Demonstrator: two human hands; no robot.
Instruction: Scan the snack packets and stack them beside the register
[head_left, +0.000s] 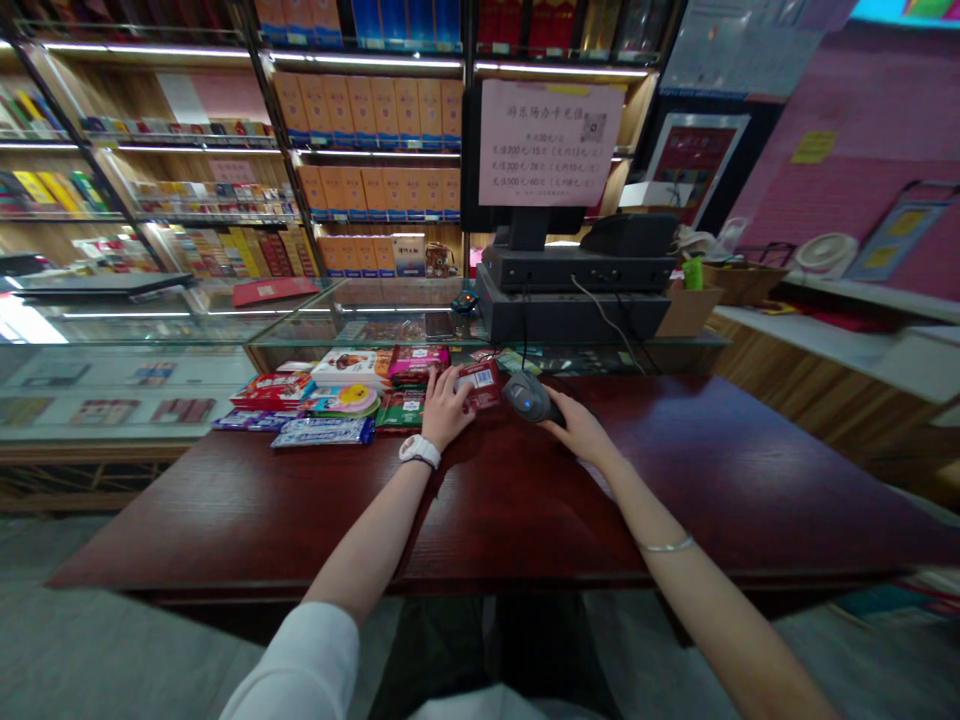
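My left hand (445, 405), with a white watch on its wrist, has its thumb and fingers on the left end of a dark red snack packet (484, 378). A white barcode label faces up on that packet. In my right hand (574, 425) is a dark grey barcode scanner (527, 397) with a small blue light, its head close to the packet's right edge. Left of my left hand lie a green packet (400, 410), a pink-red packet (418, 362), a white box (352, 366), a red box (272, 390) and a blue-and-white wrapped bar (322, 431).
The dark red wooden table (480, 520) meets a glass display counter (300, 325). A till and monitor stand with a pink paper sign (550, 140) rises behind the scanner, its cables (611, 320) hanging down. Stocked shelves (375, 110) line the back.
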